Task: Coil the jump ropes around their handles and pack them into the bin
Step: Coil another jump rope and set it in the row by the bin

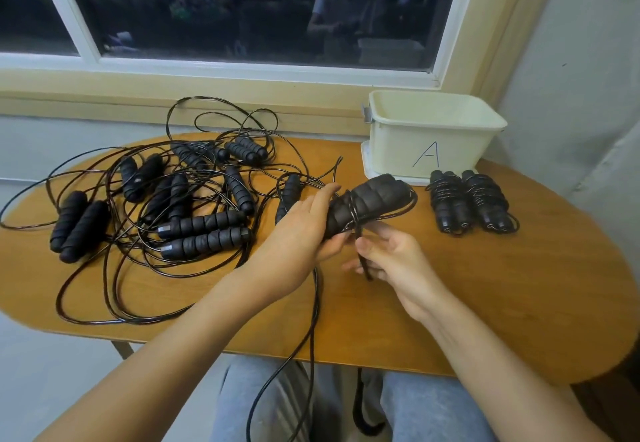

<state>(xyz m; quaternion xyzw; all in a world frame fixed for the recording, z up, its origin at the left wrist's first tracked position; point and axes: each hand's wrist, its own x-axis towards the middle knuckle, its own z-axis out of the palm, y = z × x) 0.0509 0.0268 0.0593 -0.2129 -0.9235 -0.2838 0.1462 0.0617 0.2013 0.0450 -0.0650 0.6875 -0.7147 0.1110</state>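
Observation:
My left hand (294, 230) grips a pair of black foam handles (370, 202) held together above the wooden table (519, 285). A few turns of thin black rope (354, 218) cross the handles near my fingers. My right hand (394, 261) pinches that rope just below the handles, and the loose rest of it (313, 320) hangs over the table's front edge toward my lap. Two coiled ropes (450, 201) (486, 199) lie side by side in front of the cream bin (433, 133) marked "A" at the back right. The bin's visible inside looks empty.
A tangle of several uncoiled jump ropes (194, 206) with black handles covers the left half of the table, loops reaching the windowsill (173, 88) and hanging off the left edge. A wall and curtain (588, 95) stand close at the right.

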